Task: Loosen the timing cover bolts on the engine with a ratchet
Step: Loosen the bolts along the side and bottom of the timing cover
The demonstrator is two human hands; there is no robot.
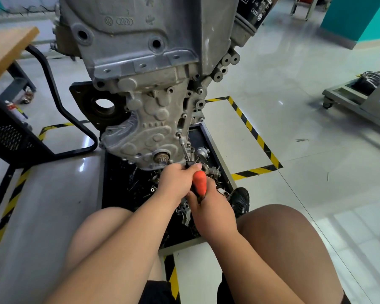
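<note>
Loose parts [208, 170] crowd beneath the engine [154, 119].

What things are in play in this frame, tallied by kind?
Hands: 2 (left hand, right hand)
Ratchet: 1
Engine: 1
Oil filter: 1
Parts tray: 1
Total: 6

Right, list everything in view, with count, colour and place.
engine: one, grey, top centre.
timing cover: one, grey, engine's lower front.
oil filter: one, black, engine's upper right.
ratchet: one, orange handle, extension on a bolt at cover's right edge.
tray: one, black, under engine, holding loose metal parts.
hazard tape: several strips, yellow-black, floor.
table: one, wooden top, left.
trolley: one, grey, far right.
shoe: one, black, beside tray.
hands: two, bare; left hand grips ratchet head, right hand its handle.
</note>
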